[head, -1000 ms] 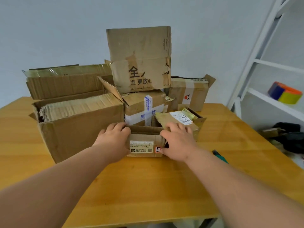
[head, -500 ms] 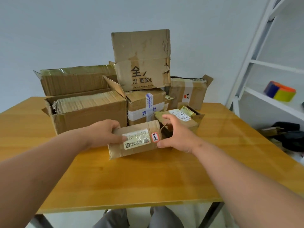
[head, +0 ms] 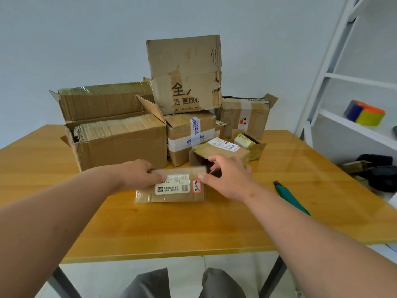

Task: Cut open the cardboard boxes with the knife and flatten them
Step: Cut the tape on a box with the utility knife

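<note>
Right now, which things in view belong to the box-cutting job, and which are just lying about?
Job:
- small labelled box, gripped by the left hand, touched by the right hand
- green knife on the table
- stacked cardboard boxes behind

Lying about:
- coloured tape rolls on the white shelf
- dark bundle at right

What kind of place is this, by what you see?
Probably a plain home or office room used for sorting parcels: a wooden table piled with used cardboard boxes, a white shelf unit beside it, bare walls.
</note>
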